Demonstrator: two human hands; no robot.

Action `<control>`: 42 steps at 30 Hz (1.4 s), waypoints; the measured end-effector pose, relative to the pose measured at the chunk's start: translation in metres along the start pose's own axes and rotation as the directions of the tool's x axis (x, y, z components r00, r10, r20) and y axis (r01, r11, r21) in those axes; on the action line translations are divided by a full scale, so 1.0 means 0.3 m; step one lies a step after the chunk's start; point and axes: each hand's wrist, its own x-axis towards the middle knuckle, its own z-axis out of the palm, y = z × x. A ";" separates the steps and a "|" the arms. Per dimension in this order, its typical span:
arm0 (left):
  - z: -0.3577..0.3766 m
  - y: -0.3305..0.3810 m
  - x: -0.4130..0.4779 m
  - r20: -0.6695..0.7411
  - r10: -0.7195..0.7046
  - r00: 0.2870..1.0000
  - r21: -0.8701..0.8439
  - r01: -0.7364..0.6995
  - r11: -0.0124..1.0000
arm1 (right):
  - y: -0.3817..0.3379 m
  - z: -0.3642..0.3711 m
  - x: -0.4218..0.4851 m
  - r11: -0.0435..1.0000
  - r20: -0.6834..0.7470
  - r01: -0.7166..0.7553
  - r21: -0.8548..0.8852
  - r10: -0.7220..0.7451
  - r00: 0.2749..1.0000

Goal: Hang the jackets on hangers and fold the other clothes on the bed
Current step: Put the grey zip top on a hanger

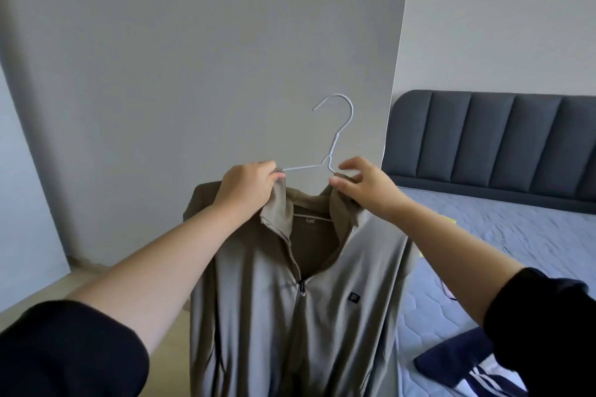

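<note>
Head-worn view, facing forward, close to jacket [258, 316]

No writing can be read. The jacket [258, 300] bears a small dark patch [353, 297] on its chest, at three o'clock from the zip pull [302, 287]. A pale mark [311, 220] sits inside the neck, at twelve o'clock. Both are too small to make out.
</note>
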 end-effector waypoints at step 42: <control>-0.379 0.941 0.576 -0.298 0.274 0.914 -0.047 -0.301 0.952 | -0.306 -1.109 -0.255 0.746 -0.748 -0.325 -0.581 -0.332 0.575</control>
